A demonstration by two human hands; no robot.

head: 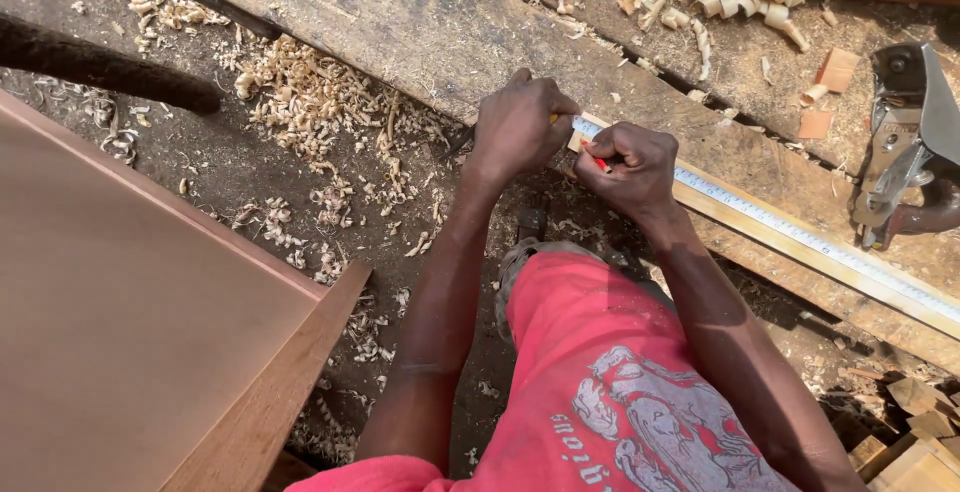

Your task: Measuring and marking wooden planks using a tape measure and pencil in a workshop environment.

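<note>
Two hands meet at the near end of the wooden rule (800, 237), and I see them from above. My left hand (518, 127) is curled into a fist with the knuckles up; a small yellow bit shows at its edge, so it seems to grip something thin, but I cannot tell what. I judge it presses there to keep the rule from sliding. My right hand (628, 164) has the fingers closed narrow around a red pencil (598, 162), its tip touching the rule's end.

The rule lies flat on the grey plank (420, 32). Its long axis runs diagonal, from the hands at upper left down to the right edge. A metal hand plane (910, 142) rests well apart, at the right. Wood shavings (310, 102) cover the ground to the left, beside a brown board (130, 332).
</note>
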